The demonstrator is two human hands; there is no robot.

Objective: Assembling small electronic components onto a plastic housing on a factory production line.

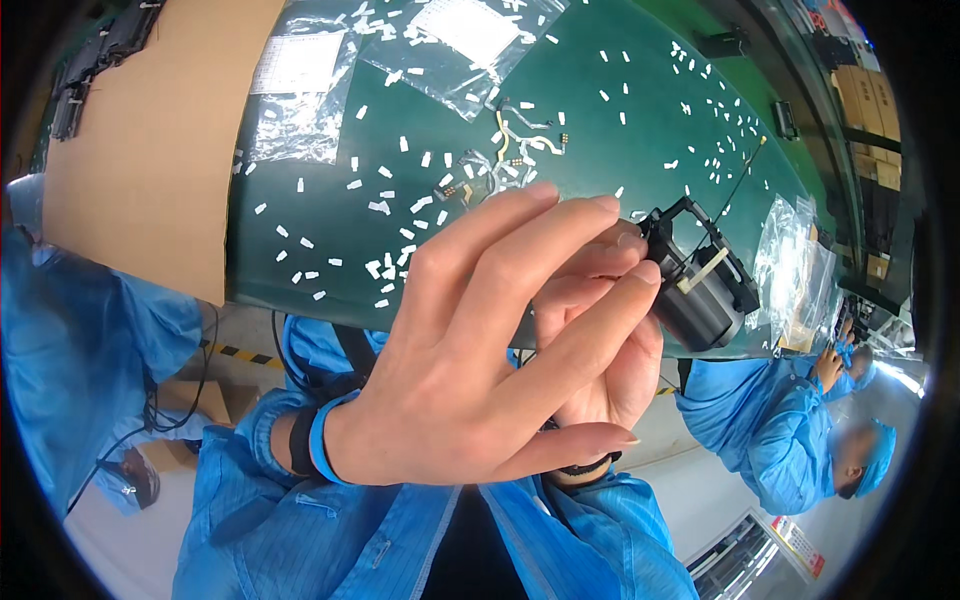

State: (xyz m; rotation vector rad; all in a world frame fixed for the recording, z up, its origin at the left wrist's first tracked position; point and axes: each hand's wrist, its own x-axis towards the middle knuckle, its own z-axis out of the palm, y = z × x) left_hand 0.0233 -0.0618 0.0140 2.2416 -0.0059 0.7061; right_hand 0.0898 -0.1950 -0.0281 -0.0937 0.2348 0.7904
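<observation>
Dark-green smooth tabletop point(590, 150) is carrying small white rectangular tabs point(426, 159), scattered loose all over. Clear plastic bags with white paper sheets point(465, 45) are lying among them, near grey-and-yellow tangled cables point(500, 140); flat brown cardboard point(150, 170) is lying left, crinkled clear plastic bags point(785, 260) right.

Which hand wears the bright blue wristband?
The left hand, its back toward the camera; the right hand, partly hidden behind it, shows only a dark band.

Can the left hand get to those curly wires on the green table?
Probably yes: the left hand appears near the wires, with nothing visible between them, though its height above the green table is hard to judge.
</observation>
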